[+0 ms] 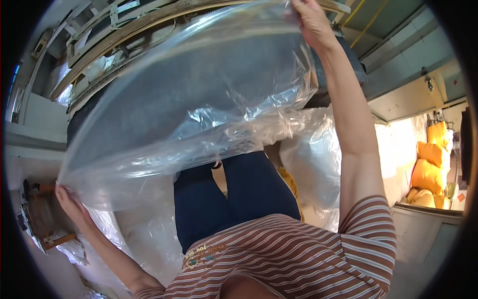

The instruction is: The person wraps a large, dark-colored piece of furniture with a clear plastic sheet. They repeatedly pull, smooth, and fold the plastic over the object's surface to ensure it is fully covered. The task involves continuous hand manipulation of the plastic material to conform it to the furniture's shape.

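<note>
A large sheet of clear plastic film is stretched between my two hands, over a dark grey-blue surface that shows through it. At the lower left, my left hand is closed on a corner of the film. My right hand is raised at the far right, its fingers closed on another edge of the film, partly blurred. Wrinkled film sags in front of my thighs. More clear plastic hangs down to the right of my legs.
Long wooden rails run along the back beyond the dark surface. Orange sacks are stacked beyond an opening at the far right. A small wooden frame stands at the lower left, with crumpled plastic near it.
</note>
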`<state>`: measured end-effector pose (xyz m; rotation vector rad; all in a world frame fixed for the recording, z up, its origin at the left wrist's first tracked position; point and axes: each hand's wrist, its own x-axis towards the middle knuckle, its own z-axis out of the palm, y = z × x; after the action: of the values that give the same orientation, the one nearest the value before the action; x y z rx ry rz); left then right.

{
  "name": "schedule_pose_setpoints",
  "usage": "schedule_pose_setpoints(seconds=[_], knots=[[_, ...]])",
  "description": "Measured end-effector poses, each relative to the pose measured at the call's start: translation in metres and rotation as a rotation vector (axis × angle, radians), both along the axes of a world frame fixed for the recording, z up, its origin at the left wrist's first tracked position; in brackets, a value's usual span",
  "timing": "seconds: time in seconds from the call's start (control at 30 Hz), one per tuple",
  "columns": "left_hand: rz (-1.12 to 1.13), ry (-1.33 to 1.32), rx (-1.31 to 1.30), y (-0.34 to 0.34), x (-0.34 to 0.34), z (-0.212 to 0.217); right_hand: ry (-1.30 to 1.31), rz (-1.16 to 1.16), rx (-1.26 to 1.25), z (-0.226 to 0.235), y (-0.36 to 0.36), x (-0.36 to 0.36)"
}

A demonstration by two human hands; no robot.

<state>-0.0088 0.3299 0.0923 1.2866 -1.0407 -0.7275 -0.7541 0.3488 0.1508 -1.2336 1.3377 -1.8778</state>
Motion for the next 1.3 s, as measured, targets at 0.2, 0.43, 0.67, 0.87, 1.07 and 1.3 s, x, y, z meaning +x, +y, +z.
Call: schedule_pose_setpoints(seconds=[0.2,0.43,0.67,0.87,1.07,1.3], knots=[[0.013,-0.622,-0.117,-0.162,-0.054,-0.034,0.607,-0.739,0.039,-0.071,-0.017,-0.049],[-0.054,-0.511,-0.058,-0.235,-0.131,-0.058,0.582,-0.76,0.179,-0.11,-0.023,-0.085],[-0.026,-0.486,-0.065,-0.256,-0.162,-0.05,0.672,-0.777,0.333,-0.108,-0.037,-0.102],[0.095,-0.667,-0.01,-0.271,-0.139,-0.057,0.714,-0.932,0.435,-0.101,-0.041,-0.086],[0.046,-0.571,-0.027,-0.269,-0.129,-0.069,0.627,-0.956,0.437,-0.101,-0.038,-0.094],[-0.043,-0.912,-0.205,-0.276,-0.1,-0.077,0.716,-0.988,0.588,-0.102,-0.045,-0.109]])
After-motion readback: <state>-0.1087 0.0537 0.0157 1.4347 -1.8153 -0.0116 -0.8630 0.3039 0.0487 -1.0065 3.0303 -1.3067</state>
